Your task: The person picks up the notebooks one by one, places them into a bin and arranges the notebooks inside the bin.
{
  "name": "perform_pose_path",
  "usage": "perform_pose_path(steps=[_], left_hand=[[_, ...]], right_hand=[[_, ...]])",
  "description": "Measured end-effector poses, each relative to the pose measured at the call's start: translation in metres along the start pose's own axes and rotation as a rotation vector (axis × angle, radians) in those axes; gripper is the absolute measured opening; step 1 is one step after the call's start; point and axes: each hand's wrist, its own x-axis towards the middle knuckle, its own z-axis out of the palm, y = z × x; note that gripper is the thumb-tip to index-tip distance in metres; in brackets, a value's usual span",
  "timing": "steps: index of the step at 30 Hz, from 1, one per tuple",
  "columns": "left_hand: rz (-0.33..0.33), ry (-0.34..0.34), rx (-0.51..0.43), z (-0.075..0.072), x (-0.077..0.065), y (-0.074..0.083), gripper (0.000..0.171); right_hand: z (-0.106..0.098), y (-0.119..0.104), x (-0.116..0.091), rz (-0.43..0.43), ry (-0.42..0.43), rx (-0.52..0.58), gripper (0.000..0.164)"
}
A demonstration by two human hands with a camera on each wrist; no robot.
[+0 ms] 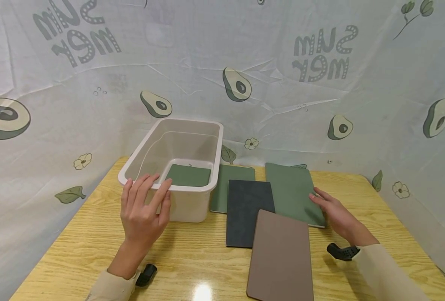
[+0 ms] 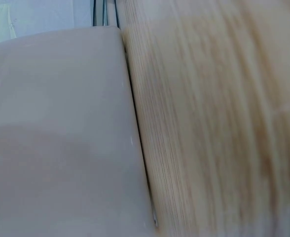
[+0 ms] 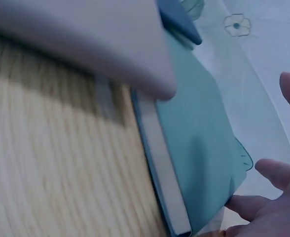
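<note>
A smooth brown rectangular notebook (image 1: 282,255) overlaps a mottled dark-blue notebook (image 1: 247,209) and one near corner of a matte green notebook (image 1: 293,190), whose long axis slants away leftward across the wood-grain counter (image 1: 192,259). The right hand (image 1: 339,217), grip apart, meets its right edge; the left hand (image 1: 142,217), fingers apart, rests on a beige plastic tub (image 1: 190,207).

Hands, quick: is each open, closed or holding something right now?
Left hand: open, resting on the near rim of the pale bin.
Right hand: open, at the edge of the rightmost green notebook, not gripping it.
</note>
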Motion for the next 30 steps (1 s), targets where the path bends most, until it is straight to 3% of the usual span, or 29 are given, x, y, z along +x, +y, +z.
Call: perform_pose_path(steps=[11, 26, 30], left_hand=[[0.005, 0.006, 0.0, -0.0002, -0.0014, -0.0015, 0.027], [0.007, 0.012, -0.012, -0.001, -0.0017, -0.0025, 0.028], [0.008, 0.017, -0.017, -0.0015, -0.0009, -0.0026, 0.027]], right_hand=[[0.002, -0.0025, -0.0032, 0.016, 0.036, 0.285, 0.086], [0.0052, -0.0001, -0.0038, 0.034, 0.089, 0.391, 0.086], [0.0042, 0.0024, -0.0045, 0.023, 0.058, 0.488, 0.084]])
